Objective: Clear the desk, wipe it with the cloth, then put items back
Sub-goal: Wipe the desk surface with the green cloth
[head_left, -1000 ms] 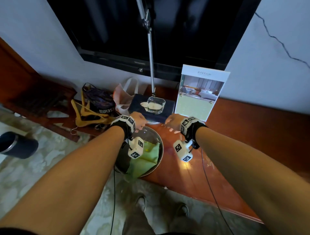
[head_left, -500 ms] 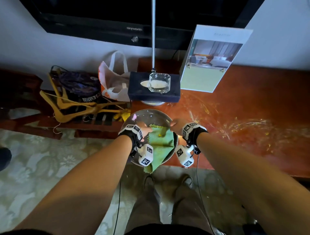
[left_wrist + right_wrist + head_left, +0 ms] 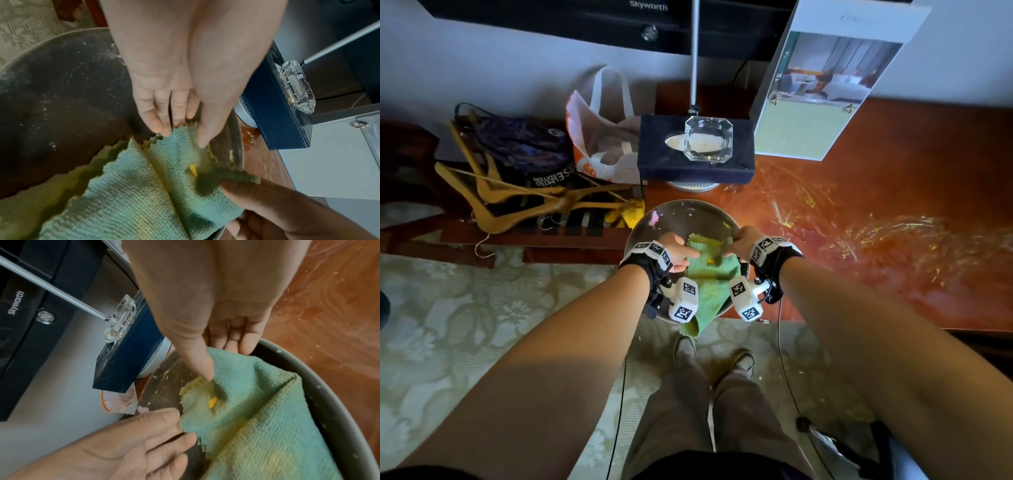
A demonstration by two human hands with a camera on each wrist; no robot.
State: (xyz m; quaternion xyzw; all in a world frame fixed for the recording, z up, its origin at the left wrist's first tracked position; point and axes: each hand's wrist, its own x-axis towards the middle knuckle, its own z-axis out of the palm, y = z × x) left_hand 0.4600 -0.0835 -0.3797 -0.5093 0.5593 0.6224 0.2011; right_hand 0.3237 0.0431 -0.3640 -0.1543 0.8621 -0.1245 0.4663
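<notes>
A green cloth (image 3: 708,274) with yellow stains lies in a round metal basin (image 3: 688,207) at the desk's left front corner, one end hanging over the near rim. My left hand (image 3: 685,257) pinches the cloth's far left edge between thumb and fingers (image 3: 164,129). My right hand (image 3: 732,245) pinches the far right edge, thumb on top in the right wrist view. The cloth (image 3: 257,418) is held spread between both hands, with a yellow crumb on it. The red-brown desk (image 3: 876,240) shows wet streaks and yellow specks.
Behind the basin a dark blue tissue box (image 3: 661,161) carries a glass ashtray (image 3: 708,142), with a lamp pole (image 3: 694,51) behind. A printed stand card (image 3: 818,85) leans at the back. Left of the desk a low rack holds bags (image 3: 602,137) and wooden hangers (image 3: 517,198).
My hands came back from the basin's far rim and took hold of the cloth's far edge. The head view dropped lower over the basin.
</notes>
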